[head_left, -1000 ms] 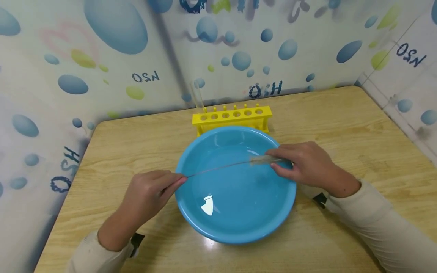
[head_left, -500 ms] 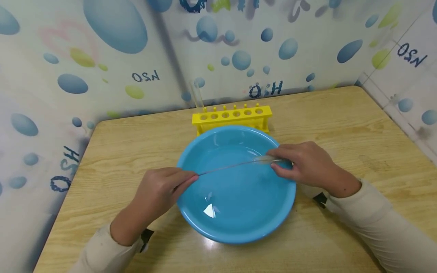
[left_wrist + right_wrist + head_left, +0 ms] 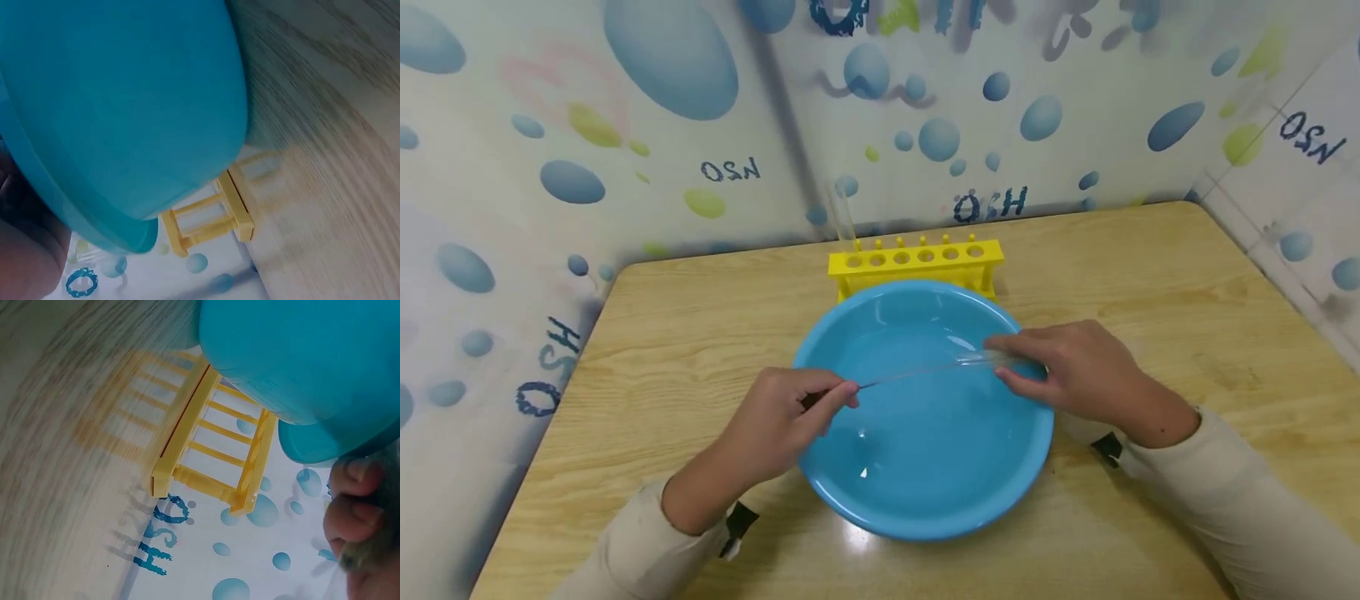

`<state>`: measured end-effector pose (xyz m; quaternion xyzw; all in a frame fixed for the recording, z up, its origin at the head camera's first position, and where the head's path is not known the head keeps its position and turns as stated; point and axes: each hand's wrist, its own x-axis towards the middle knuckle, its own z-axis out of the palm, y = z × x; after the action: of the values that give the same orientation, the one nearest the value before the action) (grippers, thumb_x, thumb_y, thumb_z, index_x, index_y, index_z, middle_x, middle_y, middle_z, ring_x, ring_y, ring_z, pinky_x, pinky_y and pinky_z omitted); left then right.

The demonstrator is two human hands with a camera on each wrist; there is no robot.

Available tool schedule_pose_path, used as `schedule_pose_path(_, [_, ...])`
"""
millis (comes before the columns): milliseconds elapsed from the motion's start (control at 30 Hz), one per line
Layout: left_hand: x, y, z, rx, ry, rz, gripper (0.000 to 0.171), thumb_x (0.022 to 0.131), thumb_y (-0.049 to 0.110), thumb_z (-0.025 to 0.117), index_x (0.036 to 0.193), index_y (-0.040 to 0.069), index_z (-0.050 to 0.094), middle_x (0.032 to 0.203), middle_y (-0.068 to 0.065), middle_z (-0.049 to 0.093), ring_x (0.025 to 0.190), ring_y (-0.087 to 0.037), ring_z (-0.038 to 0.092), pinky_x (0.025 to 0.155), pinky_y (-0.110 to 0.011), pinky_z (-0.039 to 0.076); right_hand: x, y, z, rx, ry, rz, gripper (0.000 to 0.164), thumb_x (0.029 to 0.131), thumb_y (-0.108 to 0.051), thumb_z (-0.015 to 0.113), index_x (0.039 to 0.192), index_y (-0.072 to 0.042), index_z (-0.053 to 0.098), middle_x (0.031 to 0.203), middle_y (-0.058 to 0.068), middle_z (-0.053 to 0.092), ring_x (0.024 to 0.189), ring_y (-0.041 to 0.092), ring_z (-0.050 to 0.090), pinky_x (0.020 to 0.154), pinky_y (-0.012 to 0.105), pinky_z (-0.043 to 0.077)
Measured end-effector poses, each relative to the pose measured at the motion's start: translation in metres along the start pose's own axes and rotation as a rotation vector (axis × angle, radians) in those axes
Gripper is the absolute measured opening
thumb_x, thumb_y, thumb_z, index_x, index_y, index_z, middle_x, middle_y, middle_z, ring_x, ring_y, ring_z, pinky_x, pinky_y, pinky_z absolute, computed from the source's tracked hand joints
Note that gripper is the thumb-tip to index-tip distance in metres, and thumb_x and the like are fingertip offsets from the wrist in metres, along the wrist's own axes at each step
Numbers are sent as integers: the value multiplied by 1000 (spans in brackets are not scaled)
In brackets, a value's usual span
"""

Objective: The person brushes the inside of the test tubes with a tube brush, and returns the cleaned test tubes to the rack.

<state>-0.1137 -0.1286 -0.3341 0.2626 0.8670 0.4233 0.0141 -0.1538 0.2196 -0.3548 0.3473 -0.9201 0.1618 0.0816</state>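
Over the blue basin [image 3: 925,533], my left hand [image 3: 778,421] pinches the thin wire handle of a test tube brush [image 3: 910,373]. The wire runs rightward into the mouth of a clear test tube [image 3: 976,360], which my right hand [image 3: 1078,371] holds between thumb and fingers above the basin's right side. The brush's bristles are hard to make out inside the tube and behind the fingers. Fingers of the right hand [image 3: 356,519] show at the right of the right wrist view, next to a blurred, fuzzy end. Only a dark part of the left hand [image 3: 28,250] appears in the left wrist view.
Just behind the basin stands a yellow test tube rack [image 3: 917,260], with clear glass tubing [image 3: 841,218] upright at its left end. A patterned wall [image 3: 880,125] rises behind the wooden table [image 3: 700,333]. Water with light reflections lies in the basin.
My left hand has moved rightward toward the right hand, so less wire shows between them. The bristles seen at the tube's mouth have gone into the tube. The right hand has barely moved.
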Motion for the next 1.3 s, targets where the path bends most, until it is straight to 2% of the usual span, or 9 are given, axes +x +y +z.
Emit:
schedule_pose_path(167, [4,5,4,-39,-72,-70,21,101,17,60,87,10,74,57,10,50,49,-4,44,45,-22,41,1,1,1,-10,11,-15,35,88,-33,75,120,-19,73,100,1,78,72,8,70,55,18,46])
schedule_pose_path(267, [6,5,6,41,-61,-45,21,102,18,59,87,11,73,58,10,51,49,-2,43,45,-21,40,1,1,2,-10,16,-15,35,87,-33,76,119,-19,73,99,0,78,70,7,69,54,17,45])
schedule_pose_path(400, [7,4,7,317,13,88,16,100,21,63,88,14,71,62,9,56,51,0,42,46,-18,39,0,1,3,9,26,-16,35,87,-32,76,119,-17,73,96,0,78,70,6,68,55,17,46])
schedule_pose_path(467, [7,2,6,458,60,172,11,97,23,67,92,14,70,65,8,60,52,-1,47,48,-16,40,1,1,4,15,38,-18,35,87,-31,76,118,-16,74,96,0,78,72,8,70,56,18,48])
schedule_pose_path(567, [5,-1,3,561,107,291,13,92,23,72,97,12,69,69,6,66,55,-4,56,50,-16,44,2,2,5,26,55,-24,34,86,-31,78,116,-15,74,97,1,78,76,11,73,59,21,53])
schedule_pose_path(733, [5,-7,-2,618,134,467,20,86,20,78,101,11,69,78,2,73,58,-6,63,50,-19,50,2,2,4,33,55,-24,32,86,-31,77,113,-14,75,97,1,78,79,13,75,60,24,56])
schedule_pose_path(833, [4,-9,-4,645,147,534,18,89,22,76,103,10,72,78,1,74,57,-8,65,51,-20,51,2,2,4,33,50,-14,32,86,-31,77,113,-14,75,98,2,78,81,14,75,62,26,57])
schedule_pose_path(1067, [4,-11,-7,692,183,634,34,107,31,47,110,9,73,74,1,72,53,-10,62,49,-22,52,0,2,5,42,44,-2,34,87,-31,77,115,-14,74,101,2,78,85,16,76,63,28,59])
schedule_pose_path(1300, [6,-13,-7,702,209,681,36,107,31,46,109,7,74,74,0,74,56,-13,66,52,-27,56,0,2,6,48,34,7,35,87,-32,77,117,-14,74,102,2,78,86,15,76,65,29,60])
